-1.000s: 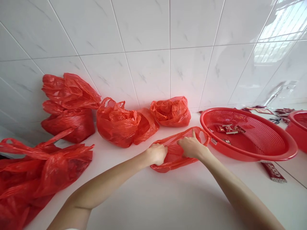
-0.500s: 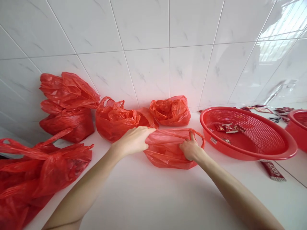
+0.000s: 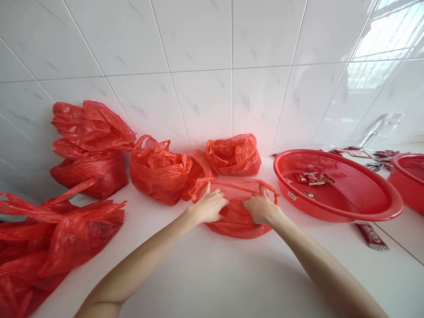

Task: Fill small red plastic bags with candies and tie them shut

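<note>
A thin red plastic bag [image 3: 243,227] lies on the white counter with its mouth spread toward me. My left hand [image 3: 210,206] is at the left side of the mouth, one digit raised against the rim and the other fingers bent down into the bag. At the opposite side, my right hand [image 3: 260,208] has a digit up through the handle loop, its other fingers curled inside the opening. Both hands hold the bag's mouth apart. The fingertips deep in the bag are partly hidden by the plastic.
Right of the bag stands a red plastic colander [image 3: 338,185] with several small wrapped packets [image 3: 313,178] inside. A dark red packet [image 3: 371,236] lies before it. Filled red bags [image 3: 159,172] line the tiled wall, others crowd the left [image 3: 89,176]. Another red basket [image 3: 409,176] sits far right.
My left hand has moved right and down from the bag's upper left edge into its mouth, closer to my right hand. My right hand stays by the handle. The view has shifted slightly.
</note>
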The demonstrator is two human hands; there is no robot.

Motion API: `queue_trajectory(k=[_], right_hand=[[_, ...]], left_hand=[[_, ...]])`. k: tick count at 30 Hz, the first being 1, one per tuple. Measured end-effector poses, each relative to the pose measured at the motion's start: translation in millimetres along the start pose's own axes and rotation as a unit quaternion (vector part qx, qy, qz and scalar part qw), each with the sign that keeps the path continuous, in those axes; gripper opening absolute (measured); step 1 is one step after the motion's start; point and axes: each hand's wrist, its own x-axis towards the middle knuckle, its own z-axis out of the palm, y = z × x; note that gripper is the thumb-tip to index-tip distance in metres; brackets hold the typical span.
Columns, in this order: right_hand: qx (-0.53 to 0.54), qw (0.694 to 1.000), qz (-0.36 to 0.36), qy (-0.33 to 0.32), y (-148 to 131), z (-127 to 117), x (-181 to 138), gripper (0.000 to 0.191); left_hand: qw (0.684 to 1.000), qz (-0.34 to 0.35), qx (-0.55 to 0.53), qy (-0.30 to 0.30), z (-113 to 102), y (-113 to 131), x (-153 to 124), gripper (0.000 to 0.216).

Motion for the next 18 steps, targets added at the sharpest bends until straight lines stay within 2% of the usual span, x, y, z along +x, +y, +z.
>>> queue_trajectory(k=[3,7,10,12,14,16,18], right_hand=[[0.005,0.999,0.027,-0.022,2,2,3,0.052],[0.019,0.998,0.052,-0.028,5,5,9,0.057],[0.032,0.998,0.051,-0.029,8,5,11,0.056],[0.046,0.998,0.043,-0.024,12,2,10,0.052],[0.063,0.998,0.027,-0.009,16,-1,9,0.047],[0.078,0.997,0.010,0.012,21,-5,4,0.041],[0.104,0.993,-0.012,0.047,28,-10,-5,0.036]], left_hand=[[0.998,-0.011,-0.031,-0.044,8,-10,1,0.025],[0.996,-0.037,-0.050,-0.063,8,-14,-1,0.047],[0.995,-0.026,-0.055,-0.074,9,-12,-1,0.043],[0.996,-0.005,-0.070,-0.052,10,-7,-2,0.032],[0.996,0.009,-0.092,-0.003,11,1,-4,0.023],[0.993,0.016,-0.110,0.049,14,10,-6,0.023],[0.989,0.023,-0.127,0.075,19,18,-8,0.027]])
